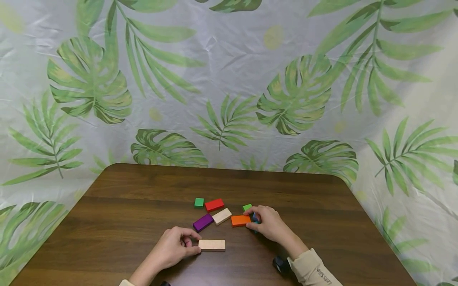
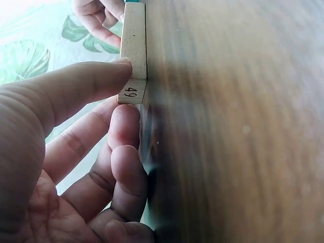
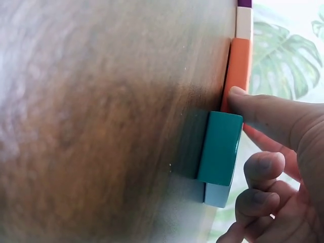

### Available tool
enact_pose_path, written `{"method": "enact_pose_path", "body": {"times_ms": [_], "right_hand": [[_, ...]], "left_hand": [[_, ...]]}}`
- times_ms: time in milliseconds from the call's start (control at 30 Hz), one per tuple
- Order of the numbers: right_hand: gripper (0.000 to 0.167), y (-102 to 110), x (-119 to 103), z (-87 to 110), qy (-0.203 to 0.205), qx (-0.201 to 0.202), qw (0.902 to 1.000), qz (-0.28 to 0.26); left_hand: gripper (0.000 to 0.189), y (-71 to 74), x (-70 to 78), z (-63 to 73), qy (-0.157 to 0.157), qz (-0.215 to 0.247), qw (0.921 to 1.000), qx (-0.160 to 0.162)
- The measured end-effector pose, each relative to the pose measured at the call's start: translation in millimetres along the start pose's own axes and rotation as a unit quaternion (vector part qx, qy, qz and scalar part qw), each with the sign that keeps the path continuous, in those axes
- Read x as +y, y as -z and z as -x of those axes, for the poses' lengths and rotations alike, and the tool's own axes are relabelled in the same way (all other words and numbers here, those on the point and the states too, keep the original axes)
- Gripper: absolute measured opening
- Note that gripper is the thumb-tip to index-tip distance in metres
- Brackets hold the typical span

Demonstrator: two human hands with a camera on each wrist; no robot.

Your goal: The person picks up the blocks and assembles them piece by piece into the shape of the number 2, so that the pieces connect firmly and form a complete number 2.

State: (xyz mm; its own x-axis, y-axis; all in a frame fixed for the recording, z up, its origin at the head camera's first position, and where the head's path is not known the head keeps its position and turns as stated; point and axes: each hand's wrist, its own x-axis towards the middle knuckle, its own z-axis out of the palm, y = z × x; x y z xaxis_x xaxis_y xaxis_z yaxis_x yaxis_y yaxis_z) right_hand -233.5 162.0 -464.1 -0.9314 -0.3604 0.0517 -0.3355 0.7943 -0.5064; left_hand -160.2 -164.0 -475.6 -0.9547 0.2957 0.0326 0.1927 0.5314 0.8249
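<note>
A plain wooden block (image 1: 212, 245) lies flat near the front of the table, and my left hand (image 1: 176, 246) pinches its left end between thumb and forefinger. The left wrist view shows the number 49 on that block's end (image 2: 130, 92). Farther right, my right hand (image 1: 269, 223) holds the right end of an orange block (image 1: 240, 221), thumb on the near side. Beside the right fingers are a teal block (image 3: 220, 148) and a light blue block (image 3: 216, 195), mostly hidden by the hand in the head view. A light green block (image 1: 247, 207) sits just behind the right forefinger.
Behind the hands lie a purple block (image 1: 202, 222), a second plain wooden block (image 1: 222, 216), a red block (image 1: 214, 205) and a green block (image 1: 199, 202). All are on a dark wooden table (image 1: 143, 190). A leaf-patterned cloth (image 1: 229, 79) hangs beyond its far edge.
</note>
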Motion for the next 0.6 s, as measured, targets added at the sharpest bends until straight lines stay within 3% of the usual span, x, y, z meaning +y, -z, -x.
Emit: {"method": "enact_pose_path", "body": {"times_ms": [600], "right_hand": [[0.019,-3.1,0.3,5.3,0.002,0.003,0.9999,0.013]], "left_hand": [[0.018,0.0,-1.0,0.5,-0.001,-0.004,1.0,0.001]]}}
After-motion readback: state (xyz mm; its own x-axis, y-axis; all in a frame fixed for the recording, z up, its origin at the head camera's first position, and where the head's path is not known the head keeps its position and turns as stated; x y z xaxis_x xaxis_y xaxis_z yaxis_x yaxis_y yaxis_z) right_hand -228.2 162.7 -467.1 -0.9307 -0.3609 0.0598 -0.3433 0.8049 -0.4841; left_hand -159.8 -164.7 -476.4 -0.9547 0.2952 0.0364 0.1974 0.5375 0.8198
